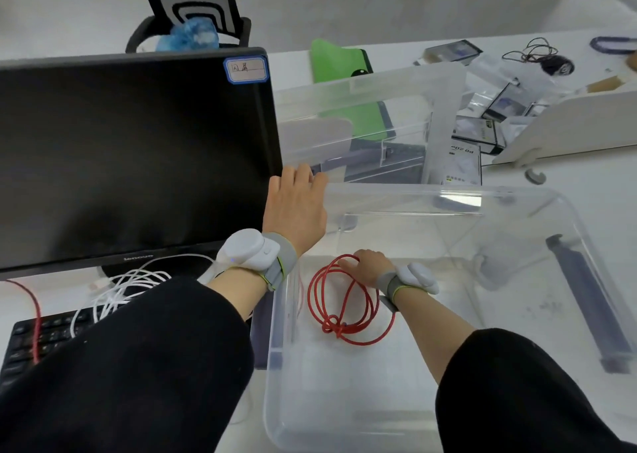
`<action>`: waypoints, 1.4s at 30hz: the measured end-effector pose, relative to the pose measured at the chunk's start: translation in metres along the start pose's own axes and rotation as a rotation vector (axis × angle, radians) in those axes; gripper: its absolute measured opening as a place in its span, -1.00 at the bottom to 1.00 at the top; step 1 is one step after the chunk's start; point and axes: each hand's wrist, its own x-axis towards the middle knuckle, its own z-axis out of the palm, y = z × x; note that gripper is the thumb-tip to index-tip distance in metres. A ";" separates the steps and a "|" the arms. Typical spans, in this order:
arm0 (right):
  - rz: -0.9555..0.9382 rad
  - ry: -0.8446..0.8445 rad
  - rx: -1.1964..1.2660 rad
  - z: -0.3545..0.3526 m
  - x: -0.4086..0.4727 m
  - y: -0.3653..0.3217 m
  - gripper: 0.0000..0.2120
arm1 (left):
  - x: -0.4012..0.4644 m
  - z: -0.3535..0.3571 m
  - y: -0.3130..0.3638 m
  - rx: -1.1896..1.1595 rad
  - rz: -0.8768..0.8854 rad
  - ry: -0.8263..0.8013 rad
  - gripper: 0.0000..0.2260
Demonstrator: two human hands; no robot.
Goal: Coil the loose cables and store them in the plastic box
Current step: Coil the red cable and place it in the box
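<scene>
A clear plastic box (582, 232) stands on the white desk in front of me. Inside it, near the left wall, lies a coiled red cable (348, 328), knotted at its lower edge. My right hand (370, 268) reaches into the box and holds the top of the coil. My left hand (296, 204) grips the box's far left corner, fingers bent over the rim. A loose white cable (132, 285) lies tangled in front of the monitor, trailing onto the keyboard. Another red cable (36, 318) runs across the keyboard at the far left.
A black monitor (131, 156) stands close on the left, with a black keyboard (20, 345) below it. Behind the box a second clear container (365, 87) stands by a green item (339, 61). Small packaged boxes (477, 135) and a black cord (537, 52) lie at the back right.
</scene>
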 end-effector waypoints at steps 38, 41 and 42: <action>-0.071 -0.166 -0.139 0.043 -0.050 -0.040 -0.56 | -0.001 0.001 -0.002 -0.098 -0.050 -0.016 -0.64; -0.176 -0.161 -0.254 0.047 -0.043 -0.039 -0.69 | -0.001 0.002 -0.002 -0.106 -0.048 -0.015 -0.64; -0.205 -0.158 -0.285 0.046 -0.041 -0.038 -0.71 | -0.001 0.002 -0.003 -0.109 -0.046 -0.015 -0.64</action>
